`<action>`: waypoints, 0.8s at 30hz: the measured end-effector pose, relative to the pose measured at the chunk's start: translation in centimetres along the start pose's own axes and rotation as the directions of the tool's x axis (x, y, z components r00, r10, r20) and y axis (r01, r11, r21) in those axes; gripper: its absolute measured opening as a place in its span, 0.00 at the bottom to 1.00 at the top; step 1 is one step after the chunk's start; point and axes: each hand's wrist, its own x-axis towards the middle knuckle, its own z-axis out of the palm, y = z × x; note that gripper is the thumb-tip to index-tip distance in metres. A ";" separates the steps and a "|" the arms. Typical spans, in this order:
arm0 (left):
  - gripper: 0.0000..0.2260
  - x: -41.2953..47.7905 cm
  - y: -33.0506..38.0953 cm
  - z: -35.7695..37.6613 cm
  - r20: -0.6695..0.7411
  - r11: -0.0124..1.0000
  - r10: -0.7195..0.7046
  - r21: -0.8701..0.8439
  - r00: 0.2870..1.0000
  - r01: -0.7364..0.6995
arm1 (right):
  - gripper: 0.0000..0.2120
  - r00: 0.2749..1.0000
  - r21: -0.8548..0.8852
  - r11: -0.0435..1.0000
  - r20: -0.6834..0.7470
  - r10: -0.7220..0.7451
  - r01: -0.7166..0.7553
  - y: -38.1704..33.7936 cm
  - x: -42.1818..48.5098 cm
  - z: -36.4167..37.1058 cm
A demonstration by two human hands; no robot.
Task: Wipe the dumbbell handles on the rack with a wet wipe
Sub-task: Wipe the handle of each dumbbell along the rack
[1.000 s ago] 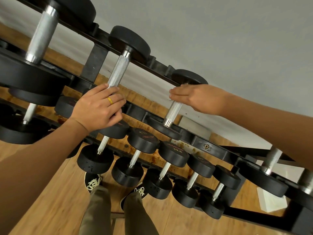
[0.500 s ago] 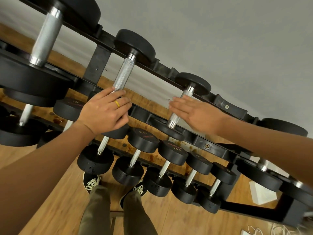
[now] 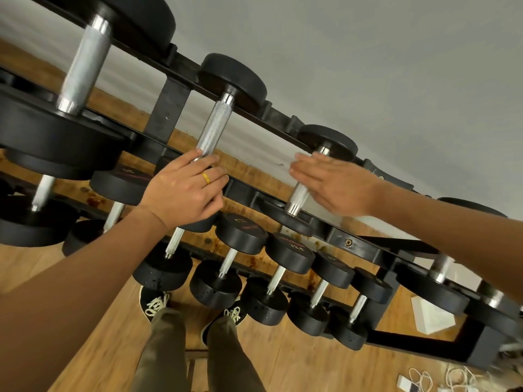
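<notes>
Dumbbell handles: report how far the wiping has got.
Done: nothing provable; no handle looks wet. In hand: the left hand grips the lower end of the middle handle, the right hand lies flat across the next handle; no wipe shows. Left: the lower row, untouched.

Both forearms [image 3: 70,278] are bare. A plain gold ring [image 3: 206,178] sits on a finger of the left hand [image 3: 184,190]. Nearer are olive-green trousers [image 3: 167,349] and black shoes [image 3: 154,302] with white laces.

You have open room between the knurled handle [image 3: 213,128] and the shorter handle [image 3: 297,198]; black heads [image 3: 232,77] and the rack rail [image 3: 278,116] cap both ends.
</notes>
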 end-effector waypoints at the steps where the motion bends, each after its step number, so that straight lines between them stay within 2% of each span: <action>1: 0.12 0.0 -0.1 0.0 -0.003 1.000 0.003 0.000 1.000 -0.003 | 0.28 0.999 0.021 0.999 0.005 0.049 -0.049 0.0 0.1 -0.2; 3: 0.12 0.0 -0.1 0.0 -0.007 1.000 0.011 0.000 1.000 -0.011 | 0.32 0.995 0.078 0.993 0.043 0.090 -0.093 -1.4 0.3 -0.3; 8: 0.11 0.0 -0.1 0.0 -0.002 1.000 0.011 0.006 1.000 -0.011 | 0.38 0.992 0.228 0.973 0.129 -0.008 -0.022 -5.7 -0.2 0.0; 11: 0.11 0.1 -0.1 0.0 -0.003 1.000 0.011 0.005 1.000 -0.011 | 0.37 0.993 0.182 0.983 0.116 -0.007 -0.015 -3.9 0.2 0.0; 15: 0.12 0.0 0.0 0.1 0.000 1.000 0.002 0.003 1.000 -0.002 | 0.40 0.990 0.155 0.981 0.090 0.107 -0.120 -3.1 0.9 -0.7; 17: 0.12 -0.1 -0.1 0.1 0.000 1.000 -0.002 0.003 1.000 0.002 | 0.42 0.992 0.191 0.978 0.108 0.059 -0.079 -4.8 0.6 -0.3; 21: 0.12 0.0 0.0 0.1 0.006 1.000 -0.005 0.005 1.000 0.005 | 0.38 0.990 0.226 0.974 0.140 -0.005 -0.027 -5.0 0.2 -0.4; 24: 0.12 0.0 0.0 0.1 0.010 1.000 -0.007 0.000 1.000 0.007 | 0.39 0.990 0.206 0.971 0.097 0.104 -0.122 -1.9 0.8 -1.2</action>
